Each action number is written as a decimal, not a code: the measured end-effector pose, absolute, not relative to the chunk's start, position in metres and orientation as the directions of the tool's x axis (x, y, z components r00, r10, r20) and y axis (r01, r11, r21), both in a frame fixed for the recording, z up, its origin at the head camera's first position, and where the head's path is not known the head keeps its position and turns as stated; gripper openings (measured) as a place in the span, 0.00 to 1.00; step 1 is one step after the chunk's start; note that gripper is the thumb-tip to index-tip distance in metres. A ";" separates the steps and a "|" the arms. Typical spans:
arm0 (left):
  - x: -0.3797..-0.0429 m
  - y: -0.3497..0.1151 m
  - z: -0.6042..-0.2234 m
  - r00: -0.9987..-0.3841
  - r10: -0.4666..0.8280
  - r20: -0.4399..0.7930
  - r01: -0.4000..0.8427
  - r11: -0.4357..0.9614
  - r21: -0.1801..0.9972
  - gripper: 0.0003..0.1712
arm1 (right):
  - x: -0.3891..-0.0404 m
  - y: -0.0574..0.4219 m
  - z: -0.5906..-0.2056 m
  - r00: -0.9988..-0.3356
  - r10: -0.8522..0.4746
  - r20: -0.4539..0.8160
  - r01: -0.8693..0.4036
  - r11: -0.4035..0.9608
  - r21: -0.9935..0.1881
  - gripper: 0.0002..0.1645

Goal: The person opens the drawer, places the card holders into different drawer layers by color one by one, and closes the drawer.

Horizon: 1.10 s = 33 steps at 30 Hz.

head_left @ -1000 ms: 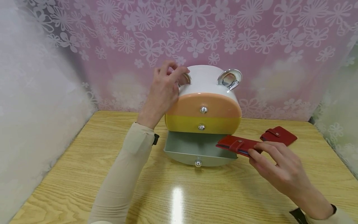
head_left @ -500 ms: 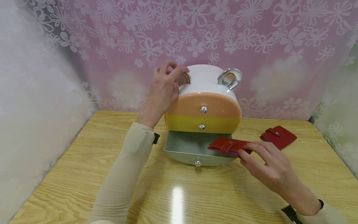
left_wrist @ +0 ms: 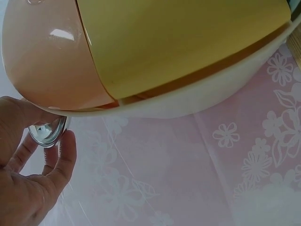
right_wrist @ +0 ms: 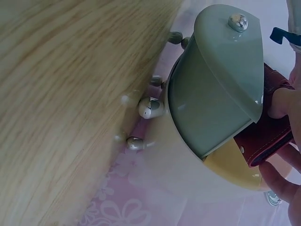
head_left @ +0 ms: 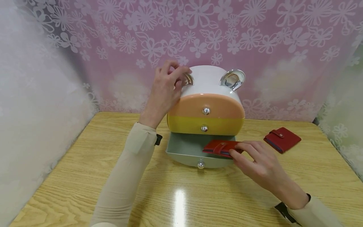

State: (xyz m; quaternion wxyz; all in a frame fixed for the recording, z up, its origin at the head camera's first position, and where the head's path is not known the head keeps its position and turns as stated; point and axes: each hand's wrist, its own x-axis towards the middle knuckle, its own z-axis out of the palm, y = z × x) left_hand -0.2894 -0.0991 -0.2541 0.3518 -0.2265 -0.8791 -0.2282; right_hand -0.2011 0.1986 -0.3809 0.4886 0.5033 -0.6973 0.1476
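Observation:
A small rounded white drawer cabinet (head_left: 204, 78) with silver ears stands on the table. Its orange drawer (head_left: 187, 108) and yellow drawer (head_left: 184, 125) are closed, while the green bottom drawer (head_left: 181, 159) is pulled out. My left hand (head_left: 163, 90) grips the cabinet's left silver ear (left_wrist: 47, 134), fingers curled about it. With my right hand (head_left: 262, 165) I pinch one end of a red snap-strap card wallet (head_left: 224, 146). The wallet is over the right part of the green drawer; in the right wrist view it overlaps the drawer's side edge (right_wrist: 228, 139).
A second red card wallet (head_left: 282, 138) lies on the wooden table (head_left: 136, 195), right of the cabinet. The other silver ear (head_left: 233, 79) rises at the cabinet's top right. Behind hangs a pink flowered curtain (head_left: 113, 63).
My right hand has carried the red card wallet leftward and slightly lower, further over the green drawer. My left hand stays on the silver ear, and the cabinet has barely moved.

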 end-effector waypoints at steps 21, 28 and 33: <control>-0.290 -0.099 -0.253 -0.674 0.217 0.706 0.546 0.790 0.278 0.14 | -0.211 0.188 -0.381 -0.107 -0.613 0.783 -0.857 0.456 0.240 0.20; -0.289 -0.098 -0.253 -0.671 0.222 0.708 0.545 0.794 0.267 0.14 | -0.218 0.187 -0.379 -0.148 -0.660 0.736 -0.873 0.438 0.217 0.23; -0.289 -0.097 -0.252 -0.667 0.227 0.710 0.548 0.795 0.261 0.14 | -0.223 0.186 -0.378 -0.153 -0.688 0.710 -0.882 0.419 0.216 0.23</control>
